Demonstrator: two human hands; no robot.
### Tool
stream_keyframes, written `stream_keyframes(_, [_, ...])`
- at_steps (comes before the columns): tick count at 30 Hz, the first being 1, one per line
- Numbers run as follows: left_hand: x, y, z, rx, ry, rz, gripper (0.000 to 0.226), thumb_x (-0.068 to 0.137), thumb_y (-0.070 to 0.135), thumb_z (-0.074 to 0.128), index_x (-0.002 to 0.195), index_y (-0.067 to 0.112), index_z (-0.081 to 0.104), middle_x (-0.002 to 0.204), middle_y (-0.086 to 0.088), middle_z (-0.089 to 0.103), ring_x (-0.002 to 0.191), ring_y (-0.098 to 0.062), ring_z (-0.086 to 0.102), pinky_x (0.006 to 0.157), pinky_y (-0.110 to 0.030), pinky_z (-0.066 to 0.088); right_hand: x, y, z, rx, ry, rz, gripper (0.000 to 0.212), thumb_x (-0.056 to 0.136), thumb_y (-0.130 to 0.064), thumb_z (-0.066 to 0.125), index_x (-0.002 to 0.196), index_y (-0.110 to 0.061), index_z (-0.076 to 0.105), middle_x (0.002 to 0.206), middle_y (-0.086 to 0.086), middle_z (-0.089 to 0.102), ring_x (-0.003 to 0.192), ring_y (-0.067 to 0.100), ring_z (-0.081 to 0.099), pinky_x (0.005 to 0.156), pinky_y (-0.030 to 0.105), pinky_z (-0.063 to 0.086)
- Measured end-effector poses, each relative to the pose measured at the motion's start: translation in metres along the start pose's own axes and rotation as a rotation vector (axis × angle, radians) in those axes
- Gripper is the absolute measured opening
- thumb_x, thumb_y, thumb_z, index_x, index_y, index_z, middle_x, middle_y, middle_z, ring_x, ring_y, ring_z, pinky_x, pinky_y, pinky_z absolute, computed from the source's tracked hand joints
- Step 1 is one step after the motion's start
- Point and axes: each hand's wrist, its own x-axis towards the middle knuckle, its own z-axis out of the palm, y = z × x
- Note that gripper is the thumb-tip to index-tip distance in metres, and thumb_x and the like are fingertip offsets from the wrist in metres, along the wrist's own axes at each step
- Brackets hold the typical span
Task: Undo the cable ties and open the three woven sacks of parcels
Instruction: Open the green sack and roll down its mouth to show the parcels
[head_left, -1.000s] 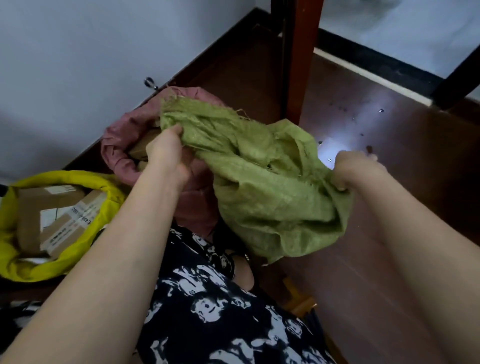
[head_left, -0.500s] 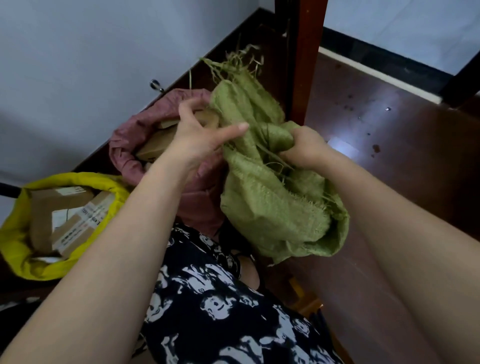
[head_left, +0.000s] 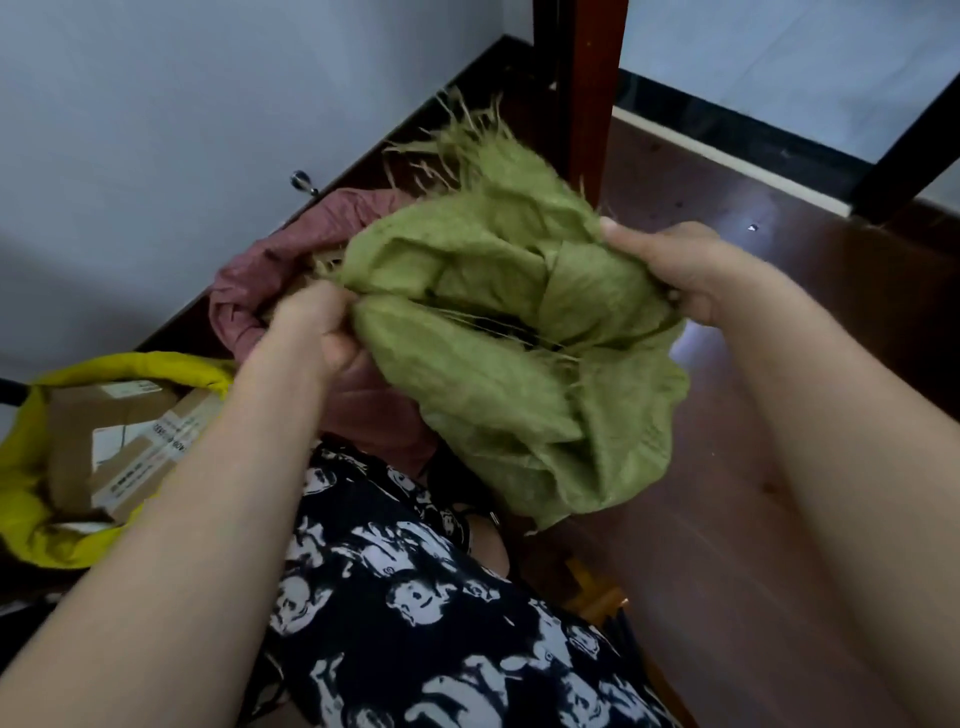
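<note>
From the head view, we saw the green sack (head_left: 498, 384) held up in front of the dark wooden post (head_left: 592, 93), its frayed mouth pulled apart between both hands. The left hand (head_left: 317, 332) gripped the rim on the side away from the post, fingers curled into the fabric. The right hand (head_left: 680, 265) clutched the opposite rim, just below the post. Something dark showed inside the opening, perhaps a parcel. Behind the left hand lay the pink sack (head_left: 270, 280); farther from the post sat the yellow sack (head_left: 31, 499), open, with cardboard parcels (head_left: 124, 441) inside.
</note>
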Motion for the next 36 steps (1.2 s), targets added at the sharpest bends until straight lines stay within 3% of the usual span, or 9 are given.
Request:
stream_keyframes(3, [0.011, 0.015, -0.023, -0.058, 0.149, -0.002, 0.027, 0.096, 0.004, 0.038, 0.111, 0.007, 0.061, 0.104, -0.009, 0.068, 0.076, -0.021, 0.065, 0.071, -0.037, 0.055, 0.015, 0.02, -0.021, -0.714, 0.34, 0.05, 0.026, 0.087, -0.022, 0.066, 0.095, 0.002, 0.059, 0.112, 0.019, 0.063, 0.103, 0.035, 0.062, 0.086, 0.04, 0.049])
stream_keyframes(7, [0.011, 0.011, -0.014, 0.027, 0.093, 0.04, 0.024, 0.095, 0.01, 0.044, 0.112, 0.008, 0.061, 0.104, -0.01, 0.068, 0.084, -0.023, 0.067, 0.051, -0.029, 0.054, 0.027, 0.036, -0.013, -1.119, 0.312, 0.128, 0.04, 0.086, -0.02, 0.059, 0.124, -0.007, 0.055, 0.132, 0.021, 0.047, 0.126, 0.039, 0.04, 0.099, 0.045, 0.04])
stream_keyframes(11, [0.001, 0.006, 0.004, 0.119, -0.15, 0.12, 0.033, 0.095, 0.006, 0.036, 0.113, 0.01, 0.062, 0.099, -0.008, 0.069, 0.087, -0.022, 0.068, 0.069, -0.033, 0.056, 0.024, 0.013, 0.005, -0.795, 0.144, -0.41, 0.053, 0.085, -0.053, 0.062, 0.13, -0.027, 0.054, 0.138, 0.007, 0.049, 0.132, 0.027, 0.039, 0.108, 0.041, 0.035])
stream_keyframes(16, [-0.005, 0.014, 0.011, 0.136, -0.298, 0.273, 0.042, 0.078, -0.007, 0.029, 0.089, 0.005, 0.067, 0.083, -0.013, 0.069, 0.078, -0.026, 0.068, 0.072, -0.036, 0.057, -0.003, -0.005, 0.045, -0.681, -0.284, -0.387, 0.068, 0.081, -0.056, 0.065, 0.14, -0.032, 0.041, 0.15, -0.004, 0.038, 0.135, 0.018, 0.04, 0.101, 0.03, 0.037])
stream_keyframes(19, [0.001, 0.023, 0.006, 0.064, -0.153, 0.332, 0.025, 0.06, -0.004, 0.039, 0.064, 0.007, 0.062, 0.068, -0.012, 0.06, 0.062, -0.026, 0.06, 0.064, -0.032, 0.056, 0.006, -0.003, 0.05, -0.67, -0.231, -0.427, 0.019, 0.092, -0.042, 0.059, 0.095, -0.024, 0.062, 0.109, -0.002, 0.06, 0.102, 0.018, 0.057, 0.081, 0.029, 0.042])
stream_keyframes(25, [0.016, 0.033, -0.01, 0.328, 0.305, 0.443, 0.016, 0.074, 0.008, 0.048, 0.073, 0.02, 0.059, 0.068, -0.003, 0.053, 0.041, -0.012, 0.044, 0.043, -0.018, 0.033, 0.007, -0.014, 0.033, 0.056, -0.123, -0.293, 0.025, 0.097, -0.026, 0.053, 0.076, -0.017, 0.062, 0.079, 0.005, 0.064, 0.078, 0.02, 0.062, 0.075, 0.038, 0.053])
stream_keyframes(28, [0.005, 0.022, -0.001, 0.418, 0.324, 0.713, 0.014, 0.076, 0.016, 0.056, 0.087, 0.024, 0.058, 0.079, 0.005, 0.058, 0.067, -0.011, 0.057, 0.06, -0.023, 0.047, 0.006, -0.022, 0.024, 0.159, -0.068, -0.237, 0.024, 0.097, -0.023, 0.054, 0.078, -0.013, 0.066, 0.085, 0.008, 0.068, 0.083, 0.022, 0.067, 0.077, 0.034, 0.056])
stream_keyframes(33, [-0.022, -0.016, 0.026, 1.06, -0.349, 0.854, 0.095, 0.057, 0.068, 0.074, 0.139, 0.048, 0.031, 0.144, 0.005, 0.031, 0.133, -0.014, 0.031, 0.112, -0.035, 0.028, -0.004, -0.031, 0.028, 0.246, -0.108, -0.147, 0.018, 0.093, -0.021, 0.06, 0.101, -0.007, 0.068, 0.087, 0.01, 0.072, 0.078, 0.021, 0.073, 0.066, 0.031, 0.057])
stream_keyframes(36, [-0.018, -0.029, 0.038, 1.186, -0.256, 1.0, 0.065, 0.069, 0.05, 0.073, 0.127, 0.028, 0.053, 0.123, -0.001, 0.046, 0.119, -0.023, 0.045, 0.104, -0.043, 0.038, -0.006, -0.036, 0.027, 0.28, -0.108, -0.16, 0.018, 0.09, -0.015, 0.061, 0.106, -0.01, 0.066, 0.095, 0.011, 0.071, 0.081, 0.021, 0.071, 0.068, 0.031, 0.058])
